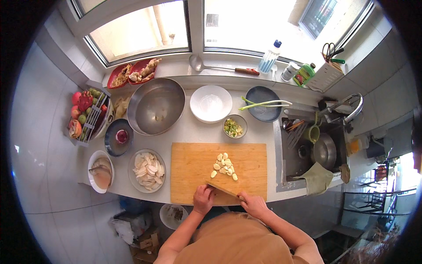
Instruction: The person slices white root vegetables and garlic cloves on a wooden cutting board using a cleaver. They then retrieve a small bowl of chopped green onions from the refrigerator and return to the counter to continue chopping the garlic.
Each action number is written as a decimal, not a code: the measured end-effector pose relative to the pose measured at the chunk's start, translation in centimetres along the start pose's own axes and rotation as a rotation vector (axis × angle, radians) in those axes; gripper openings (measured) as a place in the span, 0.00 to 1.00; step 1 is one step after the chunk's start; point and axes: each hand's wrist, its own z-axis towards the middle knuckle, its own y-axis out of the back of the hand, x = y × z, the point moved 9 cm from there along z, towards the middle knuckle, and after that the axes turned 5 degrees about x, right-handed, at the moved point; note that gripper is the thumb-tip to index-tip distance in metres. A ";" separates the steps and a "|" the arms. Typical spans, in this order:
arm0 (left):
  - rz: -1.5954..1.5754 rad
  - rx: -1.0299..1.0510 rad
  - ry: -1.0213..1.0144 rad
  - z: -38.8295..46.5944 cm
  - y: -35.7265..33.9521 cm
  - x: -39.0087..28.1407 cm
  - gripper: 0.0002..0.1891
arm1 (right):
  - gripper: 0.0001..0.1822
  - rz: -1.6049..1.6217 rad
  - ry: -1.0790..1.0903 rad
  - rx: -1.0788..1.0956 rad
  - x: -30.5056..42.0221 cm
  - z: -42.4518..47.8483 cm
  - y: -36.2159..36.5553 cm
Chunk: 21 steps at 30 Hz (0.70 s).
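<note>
Peeled garlic cloves (pixel 223 164) lie in a loose pile on the wooden cutting board (pixel 188 165). Below them, near the board's front edge, a kitchen knife (pixel 224 189) is held edge-on, so little of its blade face shows. My right hand (pixel 254 205) grips its handle end. At the blade's other end, the curled fingers of my left hand (pixel 203 199) meet the metal; their exact hold is partly hidden. Behind the board stands a small glass bowl of chopped scallion and garlic (pixel 233 128). A glass plate of pale slices (pixel 148 170) sits left of the board.
A steel basin (pixel 156 107), white bowl (pixel 211 103) and dark bowl with scallion stalks (pixel 263 112) line the back. Farther left are a bowl with a purple onion piece (pixel 122 136), a white bowl of meat (pixel 101 171) and a fruit basket (pixel 89 114). The sink (pixel 296 165) is right.
</note>
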 end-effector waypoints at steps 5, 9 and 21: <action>0.000 -0.024 -0.013 -0.5 -0.3 0.3 0.13 | 0.17 0.029 -0.049 0.005 0.1 -0.2 0.2; -0.031 0.001 0.002 -0.2 -0.4 0.4 0.12 | 0.19 0.066 -0.156 0.087 1.0 -1.1 1.1; -0.026 -0.005 -0.015 0.0 -0.3 0.3 0.11 | 0.18 -0.117 -0.067 0.123 3.2 -2.3 2.8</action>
